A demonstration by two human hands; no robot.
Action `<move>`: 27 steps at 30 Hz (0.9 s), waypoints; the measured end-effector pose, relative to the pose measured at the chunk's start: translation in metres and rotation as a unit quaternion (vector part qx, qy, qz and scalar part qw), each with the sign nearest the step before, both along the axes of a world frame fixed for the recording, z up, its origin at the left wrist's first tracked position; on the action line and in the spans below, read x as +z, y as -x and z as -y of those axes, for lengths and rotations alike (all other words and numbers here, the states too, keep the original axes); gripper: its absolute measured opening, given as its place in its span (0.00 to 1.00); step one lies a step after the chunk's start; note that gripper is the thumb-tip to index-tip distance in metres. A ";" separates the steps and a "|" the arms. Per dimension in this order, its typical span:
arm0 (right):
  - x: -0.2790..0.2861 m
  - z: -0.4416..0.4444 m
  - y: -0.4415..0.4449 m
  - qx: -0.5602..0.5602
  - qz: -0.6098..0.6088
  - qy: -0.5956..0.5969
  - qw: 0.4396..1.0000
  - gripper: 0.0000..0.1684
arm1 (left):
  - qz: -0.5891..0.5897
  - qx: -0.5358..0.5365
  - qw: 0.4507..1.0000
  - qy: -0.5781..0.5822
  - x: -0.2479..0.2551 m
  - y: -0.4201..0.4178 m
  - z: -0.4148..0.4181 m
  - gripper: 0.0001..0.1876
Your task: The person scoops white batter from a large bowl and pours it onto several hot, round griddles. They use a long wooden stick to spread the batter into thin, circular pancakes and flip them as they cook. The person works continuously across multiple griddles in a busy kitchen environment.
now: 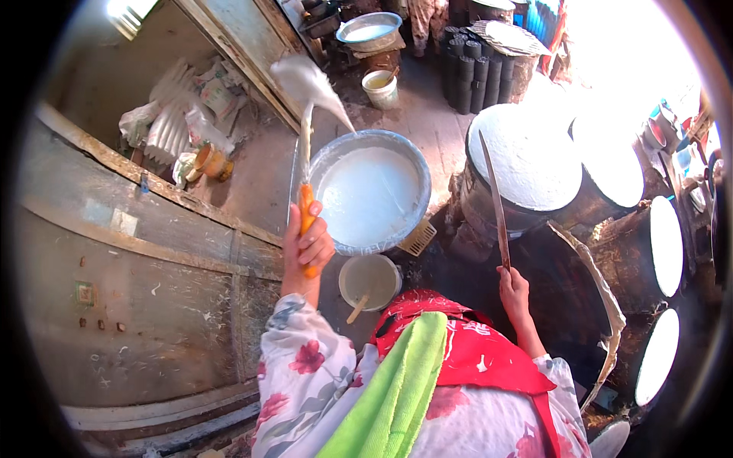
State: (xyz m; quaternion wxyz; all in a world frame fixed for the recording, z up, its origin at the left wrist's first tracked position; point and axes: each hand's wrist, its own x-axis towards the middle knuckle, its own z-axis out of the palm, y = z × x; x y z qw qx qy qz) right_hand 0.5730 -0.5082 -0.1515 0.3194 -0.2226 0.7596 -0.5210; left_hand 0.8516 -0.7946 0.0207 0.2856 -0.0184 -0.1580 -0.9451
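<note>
My left hand (pixel 309 240) grips the orange handle of a ladle (pixel 307 154). Its white-coated head is raised past the far left rim of a large basin (pixel 422 200), and a strand of white batter trails from it towards that rim. Pale liquid batter (pixel 372 192) lies in the basin. In my right hand (pixel 514 291) is a long, narrow, blade-like tool (pixel 495 194), its pointed tip over a round griddle (pixel 527 154) coated white. I cannot tell whether the tip touches the coating. A bucket (pixel 371 280) of cloudy liquid with a wooden-looking handle sits just below the basin.
More round white-topped stoves (pixel 610 160) curve along my right, beside a bent wooden branch (pixel 610 320). Black cylindrical briquettes (pixel 478 74) are stacked at the back near another basin (pixel 372 43) and a small white bucket (pixel 380 90). A worn panel (pixel 154 297) borders my left.
</note>
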 end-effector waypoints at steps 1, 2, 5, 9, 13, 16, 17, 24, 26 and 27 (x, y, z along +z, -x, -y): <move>-0.001 -0.004 -0.003 0.000 -0.011 -0.004 1.000 0.13 | 0.008 0.035 0.999 -0.007 -0.020 -0.005 0.004 0.19; -0.004 -0.003 -0.005 -0.002 -0.022 0.002 1.000 0.13 | 0.016 0.040 0.998 -0.036 -0.040 -0.010 0.013 0.17; -0.005 -0.015 -0.009 -0.012 0.001 -0.016 1.000 0.13 | 0.173 0.096 0.964 -0.177 -0.085 -0.010 0.038 0.18; -0.026 -0.034 -0.004 -0.040 0.005 -0.002 0.999 0.14 | 0.612 0.175 0.762 0.121 -0.135 0.008 0.036 0.18; -0.027 -0.049 -0.004 -0.081 0.009 0.000 0.997 0.14 | 0.551 0.177 0.806 0.123 -0.171 0.028 0.096 0.18; -0.019 -0.055 -0.002 -0.113 0.005 -0.018 0.993 0.14 | 0.405 0.126 0.905 -0.014 -0.154 0.067 0.132 0.18; -0.015 -0.058 -0.003 -0.134 0.021 -0.016 0.991 0.14 | 0.394 0.124 0.911 0.009 -0.142 0.081 0.129 0.18; -0.010 -0.109 0.023 -0.240 0.052 0.024 0.969 0.15 | 0.078 -0.058 0.994 -0.058 -0.072 0.218 0.082 0.17; -0.010 -0.134 0.032 -0.274 0.042 0.023 0.961 0.15 | 0.217 -0.066 0.973 0.032 -0.062 0.270 0.065 0.18; -0.008 -0.149 0.039 -0.291 0.037 0.022 0.956 0.15 | 0.339 -0.010 0.917 0.211 -0.060 0.294 0.046 0.18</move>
